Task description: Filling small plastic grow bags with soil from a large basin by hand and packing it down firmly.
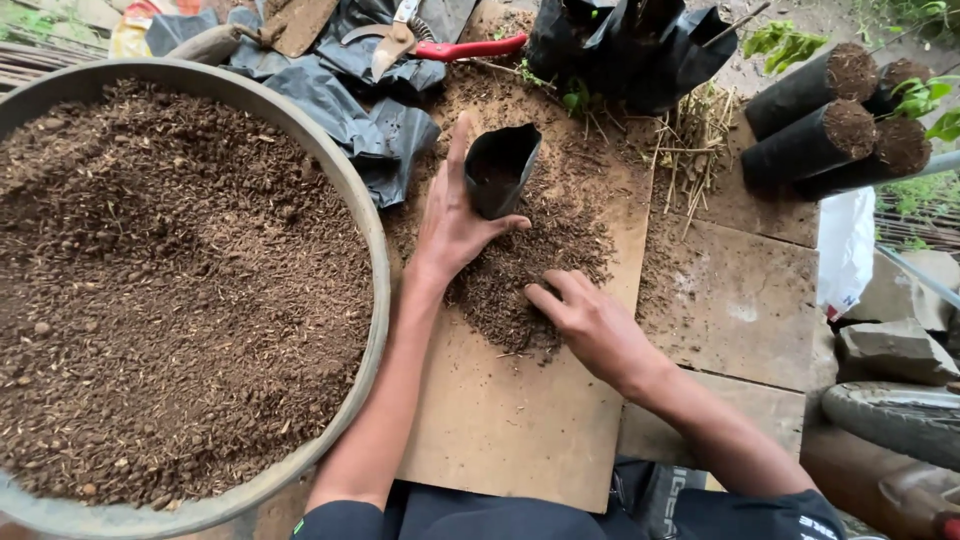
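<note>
On a brown board laid over the tabletop, a small black nursery bag stands tilted with its mouth open toward the camera, propped between the thumb and spread fingers of the left hand, which cups its side loosely rather than clamps it; the bag looks only partly filled. Just beside it the right hand lies palm down, fingers curled into a loose mound of dark potting mix, gripping nothing firm. The soft bag looks likely to fold or tip if the left hand slackens, spilling what it holds back onto the board, and mix pushed too fast toward the narrow mouth could scatter past it. Crumbs already reach the right edge of the board, so more could slide off onto the slab. To the left sits a wide round basin heaped with the same mix, its rim near the left forearm, where an elbow could nudge it. Beyond lie crumpled black plastic bags, red-handled pruning shears with the blades open, and a clutch of dry stalks; filled bags lie on their sides at upper right, well apart
</note>
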